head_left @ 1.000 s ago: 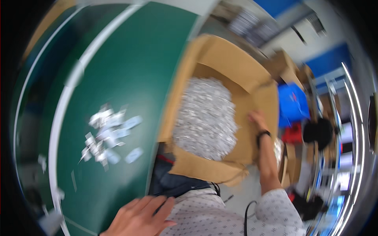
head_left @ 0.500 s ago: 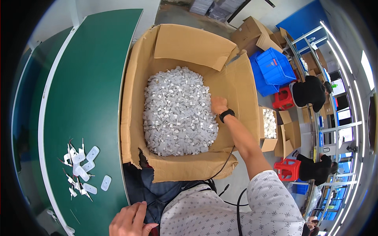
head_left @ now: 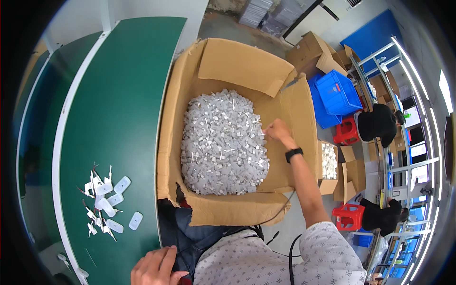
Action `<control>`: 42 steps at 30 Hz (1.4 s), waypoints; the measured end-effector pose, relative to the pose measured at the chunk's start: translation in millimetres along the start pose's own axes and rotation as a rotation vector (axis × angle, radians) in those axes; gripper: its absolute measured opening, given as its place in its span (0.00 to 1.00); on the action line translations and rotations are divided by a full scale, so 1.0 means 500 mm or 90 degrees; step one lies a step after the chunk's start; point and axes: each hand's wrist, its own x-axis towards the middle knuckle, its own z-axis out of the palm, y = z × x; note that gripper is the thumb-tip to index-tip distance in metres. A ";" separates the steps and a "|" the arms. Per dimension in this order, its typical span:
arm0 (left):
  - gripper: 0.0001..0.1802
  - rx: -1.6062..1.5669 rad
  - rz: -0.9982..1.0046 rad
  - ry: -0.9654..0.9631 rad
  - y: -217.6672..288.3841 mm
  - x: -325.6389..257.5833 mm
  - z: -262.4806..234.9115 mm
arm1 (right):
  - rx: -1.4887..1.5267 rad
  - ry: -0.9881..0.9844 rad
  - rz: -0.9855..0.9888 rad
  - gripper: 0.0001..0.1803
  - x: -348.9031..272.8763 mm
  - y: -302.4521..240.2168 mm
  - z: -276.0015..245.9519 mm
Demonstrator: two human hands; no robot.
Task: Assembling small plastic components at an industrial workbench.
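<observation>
A large open cardboard box holds a heap of small white plastic pieces, some with metallic glints. My right hand, below a black wristband, reaches over the heap's right edge inside the box. Its fingers are drawn together and point left; whatever may be between them is too small to make out. My left hand lies by the near edge of the green table, its fingers stretched and thumb apart, with nothing seen in it. Pale rounded-rectangle pieces and white parts with thin wires are scattered on that table.
At the right are blue crates, red stools and a smaller box of white parts. Two people in black sit at long workbenches. A black cable runs beside my torso.
The whole view has shifted, so the box and table sit slightly lower and farther right. My right hand has drawn back a little from the heap, its fingers more visible. My left hand stays put.
</observation>
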 end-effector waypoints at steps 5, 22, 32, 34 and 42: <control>0.19 -0.085 0.045 0.073 -0.002 0.019 -0.022 | 0.451 -0.089 -0.152 0.13 -0.137 -0.112 -0.114; 0.29 -0.409 -0.088 0.328 -0.048 0.093 -0.039 | 0.750 -0.396 -0.465 0.13 -0.345 -0.409 -0.225; 0.18 -0.605 -0.067 0.498 -0.177 0.122 -0.070 | 0.612 -0.657 -0.620 0.15 -0.362 -0.729 -0.146; 0.18 -0.612 -0.081 0.470 -0.181 0.112 -0.082 | 0.592 -0.670 -0.648 0.14 -0.373 -0.733 -0.146; 0.12 -0.481 -0.146 0.617 -0.186 0.092 -0.090 | 0.525 -0.639 -0.706 0.13 -0.397 -0.737 -0.169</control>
